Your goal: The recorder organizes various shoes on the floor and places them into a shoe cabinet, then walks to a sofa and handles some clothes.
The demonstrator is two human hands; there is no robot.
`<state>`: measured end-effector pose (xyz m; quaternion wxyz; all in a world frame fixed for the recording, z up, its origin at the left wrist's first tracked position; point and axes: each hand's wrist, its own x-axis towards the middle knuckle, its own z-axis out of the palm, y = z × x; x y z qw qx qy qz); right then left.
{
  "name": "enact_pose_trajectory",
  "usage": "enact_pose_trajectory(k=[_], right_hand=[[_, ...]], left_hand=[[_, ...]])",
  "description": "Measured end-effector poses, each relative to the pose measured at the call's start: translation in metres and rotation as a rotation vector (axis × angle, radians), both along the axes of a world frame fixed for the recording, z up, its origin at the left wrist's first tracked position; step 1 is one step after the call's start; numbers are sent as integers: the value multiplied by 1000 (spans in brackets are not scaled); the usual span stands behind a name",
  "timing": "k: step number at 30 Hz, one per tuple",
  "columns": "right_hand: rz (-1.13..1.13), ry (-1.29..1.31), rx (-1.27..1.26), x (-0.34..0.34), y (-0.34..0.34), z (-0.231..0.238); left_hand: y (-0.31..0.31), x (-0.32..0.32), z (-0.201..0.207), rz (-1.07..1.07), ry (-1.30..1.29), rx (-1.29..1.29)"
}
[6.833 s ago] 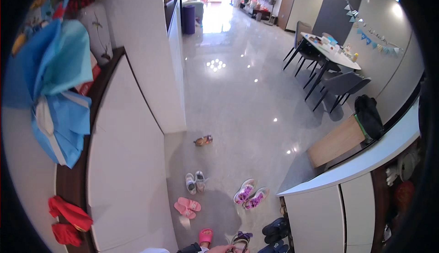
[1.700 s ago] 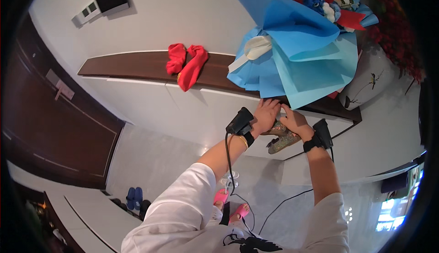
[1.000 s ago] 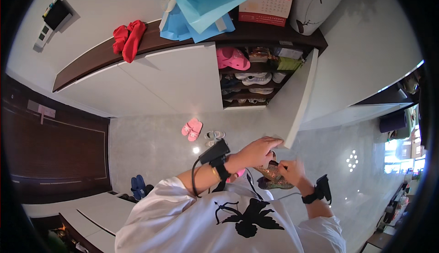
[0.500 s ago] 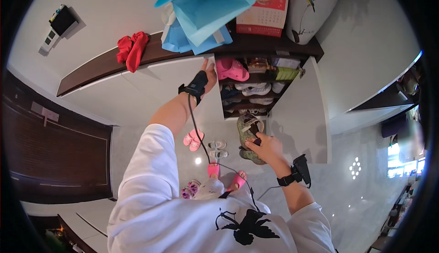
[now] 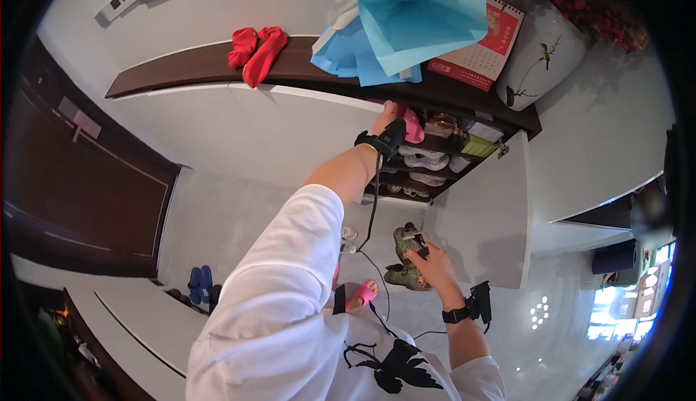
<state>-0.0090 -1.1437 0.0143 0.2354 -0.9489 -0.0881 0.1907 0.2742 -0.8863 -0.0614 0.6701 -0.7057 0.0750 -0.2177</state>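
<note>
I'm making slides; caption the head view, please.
Left hand at the edge of a white cabinet door, right hand holding glittery shoes.

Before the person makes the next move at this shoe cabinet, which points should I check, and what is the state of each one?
1. Glittery shoes held: ok, in the right hand.
2. Right door open: ok, it stands wide.
3. Left hand at the edge of the left door: ok; how firmly it grips, cannot tell.
4. Room on the shelves: cannot tell, the left arm hides part.
5. Red cloth fully on the cabinet top: not ok, one end overhangs the front.
</note>
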Motion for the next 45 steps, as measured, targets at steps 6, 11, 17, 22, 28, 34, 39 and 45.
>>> enact_pose_trajectory(k=[6, 11, 17, 22, 28, 34, 39, 45], right_hand=[[56, -120, -78, 7, 18, 19], [274, -247, 31, 38, 78, 9], [335, -254, 223, 45, 113, -7], [456, -235, 295, 67, 136, -1], [606, -468, 225, 100, 181, 11], [625, -730, 86, 133, 237, 19], [737, -751, 94, 131, 275, 20], [843, -523, 191, 117, 267, -4]], left_hand=[[-48, -160, 50, -417, 396, -1016], [-15, -273, 81, -269, 508, -1305], [28, -345, 110, -153, 579, -1334], [82, -388, 100, -47, 294, -1534], [157, -413, 101, 69, -268, -1639], [181, -409, 97, 61, -251, -1653], [145, -325, 64, -49, -293, -2930], [144, -244, 12, 231, -571, -3593]])
